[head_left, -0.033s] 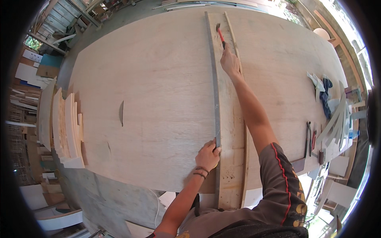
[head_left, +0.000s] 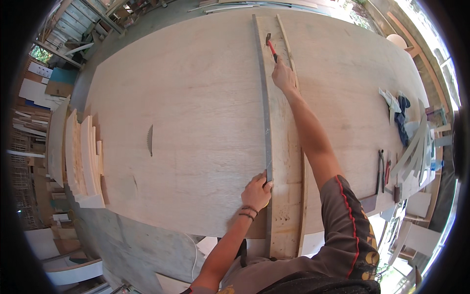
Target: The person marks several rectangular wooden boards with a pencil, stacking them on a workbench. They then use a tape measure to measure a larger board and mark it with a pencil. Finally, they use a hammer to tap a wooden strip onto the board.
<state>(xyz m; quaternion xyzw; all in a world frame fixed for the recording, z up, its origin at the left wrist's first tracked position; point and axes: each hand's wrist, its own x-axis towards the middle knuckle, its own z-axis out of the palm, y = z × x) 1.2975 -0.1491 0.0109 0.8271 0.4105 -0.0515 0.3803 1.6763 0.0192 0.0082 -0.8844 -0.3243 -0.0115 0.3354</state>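
A long, narrow wooden panel (head_left: 286, 188) with raised side strips runs from near my body to the far edge of a plywood-topped table (head_left: 205, 108). Its left side strip (head_left: 265, 112) has a grey outer face. My right hand (head_left: 284, 76) is wrapped round the dark grip of a hammer (head_left: 271, 45) with a red shaft. The hammer's head lies over the panel's far end, by the left strip; whether it touches cannot be told. Closer to me, my left hand (head_left: 256, 192) grips that left strip, fingers curled against its edge. Small dark marks dot the panel's near part.
A saw-blade slot (head_left: 150, 140) shows in the tabletop at left, and stacked wood pieces (head_left: 87, 159) stand on the left edge. To the right lie pincers (head_left: 380, 171), cloths (head_left: 399, 112) and curved grey strips (head_left: 415, 142).
The hammer's head has come slightly nearer to me and lower, its shaft tilting a little. My left hand stays on the strip.
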